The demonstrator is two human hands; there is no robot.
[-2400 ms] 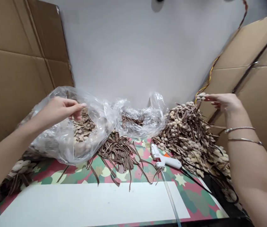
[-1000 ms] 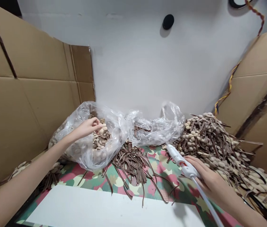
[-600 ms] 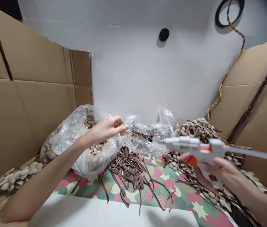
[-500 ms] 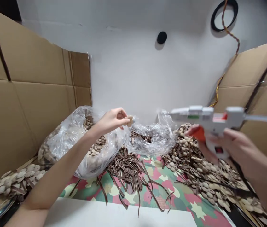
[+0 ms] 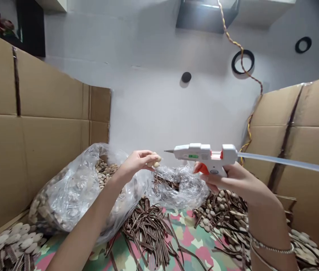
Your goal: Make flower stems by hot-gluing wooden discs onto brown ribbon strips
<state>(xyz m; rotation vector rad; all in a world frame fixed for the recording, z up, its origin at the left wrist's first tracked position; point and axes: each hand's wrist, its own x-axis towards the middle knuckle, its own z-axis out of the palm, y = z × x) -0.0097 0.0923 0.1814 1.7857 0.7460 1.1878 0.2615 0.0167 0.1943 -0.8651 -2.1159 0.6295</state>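
Note:
Between the fingertips of my left hand [image 5: 138, 163] is a small cluster of pale, bead-like pieces [image 5: 156, 161], possibly shells or seeds. My right hand [image 5: 232, 178] grips a white glue gun [image 5: 196, 152] by its handle, with fingers at the orange trigger. The metal nozzle points left, a short gap away from the pale pieces. A long translucent glue stick [image 5: 286, 162] sticks out of the back of the gun. Below the hands, a pile of thin brown strips [image 5: 148, 233] lies on a camouflage-patterned cloth [image 5: 196, 241].
A clear plastic bag [image 5: 74, 188] of pale pieces stands at left. Another crumpled plastic bag [image 5: 187, 188] holds brown strips. Strips joined with pale pieces [image 5: 229, 210] are heaped at right. Cardboard walls [image 5: 54, 94] flank both sides. A twisted cord [image 5: 249, 131] runs down the right.
The glue gun has come left, its nozzle now close to the pale pieces. My left hand still pinches them. The view has tilted up, showing more of the wall.

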